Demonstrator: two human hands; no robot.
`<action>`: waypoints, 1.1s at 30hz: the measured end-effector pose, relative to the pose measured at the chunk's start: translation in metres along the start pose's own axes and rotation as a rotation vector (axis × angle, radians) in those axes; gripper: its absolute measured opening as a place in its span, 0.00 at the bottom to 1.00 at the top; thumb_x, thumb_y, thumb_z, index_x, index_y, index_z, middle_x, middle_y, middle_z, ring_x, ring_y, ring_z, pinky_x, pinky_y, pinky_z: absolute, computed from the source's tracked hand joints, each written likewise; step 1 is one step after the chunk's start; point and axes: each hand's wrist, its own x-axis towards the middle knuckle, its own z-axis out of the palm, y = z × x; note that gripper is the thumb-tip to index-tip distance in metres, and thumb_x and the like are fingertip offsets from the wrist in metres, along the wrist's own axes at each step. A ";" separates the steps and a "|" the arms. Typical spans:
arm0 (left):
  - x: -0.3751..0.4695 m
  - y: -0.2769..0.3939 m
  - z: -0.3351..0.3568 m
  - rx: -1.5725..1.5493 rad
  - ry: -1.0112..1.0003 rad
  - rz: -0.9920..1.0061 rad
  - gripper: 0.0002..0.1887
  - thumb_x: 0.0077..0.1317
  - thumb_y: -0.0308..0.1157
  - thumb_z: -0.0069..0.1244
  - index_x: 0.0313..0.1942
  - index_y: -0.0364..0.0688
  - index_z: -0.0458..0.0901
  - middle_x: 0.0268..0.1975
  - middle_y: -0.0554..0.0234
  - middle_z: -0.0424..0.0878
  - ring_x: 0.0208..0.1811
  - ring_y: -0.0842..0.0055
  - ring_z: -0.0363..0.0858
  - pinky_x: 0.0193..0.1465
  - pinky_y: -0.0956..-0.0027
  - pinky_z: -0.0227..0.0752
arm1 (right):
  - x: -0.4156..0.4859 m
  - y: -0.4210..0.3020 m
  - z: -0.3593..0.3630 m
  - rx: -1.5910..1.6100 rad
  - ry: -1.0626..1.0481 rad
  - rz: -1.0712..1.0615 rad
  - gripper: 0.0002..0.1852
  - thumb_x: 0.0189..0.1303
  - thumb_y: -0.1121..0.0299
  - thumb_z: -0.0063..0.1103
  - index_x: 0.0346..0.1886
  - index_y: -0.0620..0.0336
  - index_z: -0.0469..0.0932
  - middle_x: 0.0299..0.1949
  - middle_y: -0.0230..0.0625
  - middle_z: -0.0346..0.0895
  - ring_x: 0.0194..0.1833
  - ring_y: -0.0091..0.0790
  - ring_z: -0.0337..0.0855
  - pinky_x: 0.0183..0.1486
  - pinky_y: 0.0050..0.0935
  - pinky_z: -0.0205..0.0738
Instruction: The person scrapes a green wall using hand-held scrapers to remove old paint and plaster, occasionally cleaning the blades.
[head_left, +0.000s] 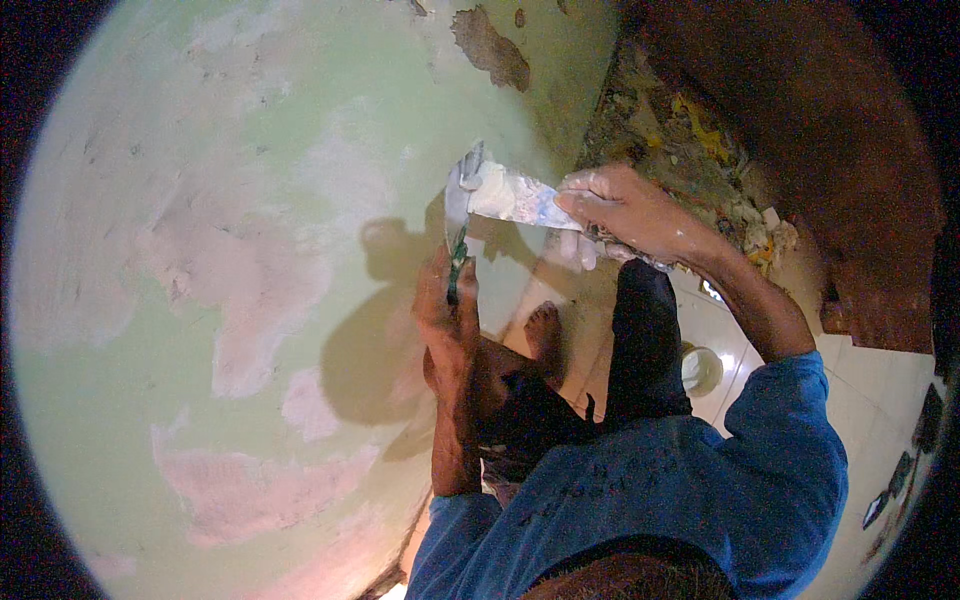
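Note:
My left hand (450, 300) grips the green handle of a putty knife (457, 202), its wide metal blade pointing up the picture beside the wall. In my right hand (626, 206) is a second flat scraper (525, 199), held out leftwards and coated with white putty (493, 190). The end of this scraper meets or overlaps the first blade; exact contact cannot be told. White residue marks my right fingers. On the left, the pale green wall (360, 292) carries whitish and pinkish patches, and my shadow falls across it.
Bare brown patches (491, 49) show high on the wall. Rubble and scraps (697, 142) lie along the upper right, beside a dark brown surface (840, 150). A round container (701, 370) stands on the tiled floor (870, 390) near my right leg. Dark objects (892, 480) lie at the far right.

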 end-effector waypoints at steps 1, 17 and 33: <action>0.001 -0.003 -0.002 0.078 -0.004 0.114 0.17 0.65 0.26 0.49 0.53 0.33 0.74 0.35 0.55 0.76 0.35 0.69 0.74 0.38 0.67 0.70 | -0.001 -0.002 0.001 0.020 0.004 0.001 0.20 0.70 0.53 0.46 0.43 0.62 0.78 0.29 0.31 0.82 0.23 0.20 0.76 0.23 0.22 0.69; 0.031 0.025 -0.026 -0.734 -0.573 -0.672 0.14 0.65 0.35 0.49 0.47 0.38 0.76 0.28 0.68 0.77 0.23 0.86 0.70 0.22 0.80 0.61 | 0.024 0.012 -0.045 -0.755 0.249 -0.849 0.24 0.58 0.73 0.55 0.61 0.51 0.74 0.42 0.40 0.76 0.39 0.41 0.77 0.42 0.34 0.71; 0.010 0.037 -0.001 -0.629 -0.410 -0.576 0.17 0.64 0.35 0.51 0.50 0.38 0.74 0.28 0.67 0.77 0.20 0.84 0.69 0.20 0.79 0.58 | -0.037 0.049 -0.097 -0.973 0.456 -0.433 0.20 0.62 0.71 0.54 0.59 0.53 0.74 0.37 0.40 0.76 0.37 0.35 0.77 0.39 0.31 0.72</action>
